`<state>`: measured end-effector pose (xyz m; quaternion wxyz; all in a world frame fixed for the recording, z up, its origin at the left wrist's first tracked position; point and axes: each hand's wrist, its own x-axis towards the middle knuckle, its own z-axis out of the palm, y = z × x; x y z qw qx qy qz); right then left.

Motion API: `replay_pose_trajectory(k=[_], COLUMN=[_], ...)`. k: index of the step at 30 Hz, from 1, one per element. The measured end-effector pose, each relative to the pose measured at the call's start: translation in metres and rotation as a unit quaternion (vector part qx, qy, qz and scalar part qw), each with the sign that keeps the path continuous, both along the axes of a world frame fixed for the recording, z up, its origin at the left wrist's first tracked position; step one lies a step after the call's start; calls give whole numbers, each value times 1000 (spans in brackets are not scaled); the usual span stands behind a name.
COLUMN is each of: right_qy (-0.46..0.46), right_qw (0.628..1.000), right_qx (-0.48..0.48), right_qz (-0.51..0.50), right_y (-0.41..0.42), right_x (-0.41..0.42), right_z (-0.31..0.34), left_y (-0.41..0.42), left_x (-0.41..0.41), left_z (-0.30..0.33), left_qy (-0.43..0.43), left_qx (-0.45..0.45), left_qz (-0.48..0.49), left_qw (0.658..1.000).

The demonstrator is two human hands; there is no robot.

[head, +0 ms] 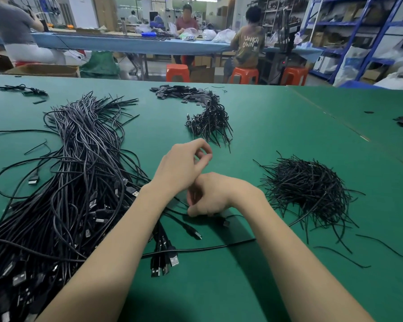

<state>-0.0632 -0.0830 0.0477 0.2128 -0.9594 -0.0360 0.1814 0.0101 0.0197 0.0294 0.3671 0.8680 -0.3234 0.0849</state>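
Right hand (209,198) is curled down on the table (265,287), fingers pinching one cable (224,220) just right of the heap (68,182). It's blurry there, so that's all I can say about the grip. Left hand (184,163) sits a bit further back from the heap's right edge, its wrist touching the right hand. Its fingers are curled, with thumb and index tips meeting in a ring, and I honestly can't tell if anything's in it.

Big stuff first: the green table is under everything. The heap itself is a huge sprawl of black USB cables. Well to the right of the heap is a round tangle of ties (307,189). Back and right of the heap's far end is a smaller clump of bundles (209,122), with flat black tabs (179,92) touching its far side. Right at the heap's near right edge, a few plugs (164,263) stick out side by side.
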Motion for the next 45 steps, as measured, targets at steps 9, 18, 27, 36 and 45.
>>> replay_pose_trajectory(k=[9, 18, 27, 36, 45], right_qy=[-19, -148, -483, 3, -15], right_qw=[995, 970, 853, 879, 896], right_qx=[-89, 104, -1, 427, 435], right_qz=[39, -162, -197, -211, -85], right_y=[-9, -66, -56, -52, -50], right_x=[5, -5, 0, 5, 3], right_z=[4, 27, 36, 17, 7], left_y=[-19, 13, -8, -16, -3], left_x=[-25, 2, -8, -12, -6], left_z=[8, 6, 8, 29, 33], left_qy=[-2, -60, 66, 559, 568], left_qx=[24, 92, -22, -559, -670], left_qz=[-88, -54, -11, -100, -181], left_qw=[996, 992, 998, 604, 443])
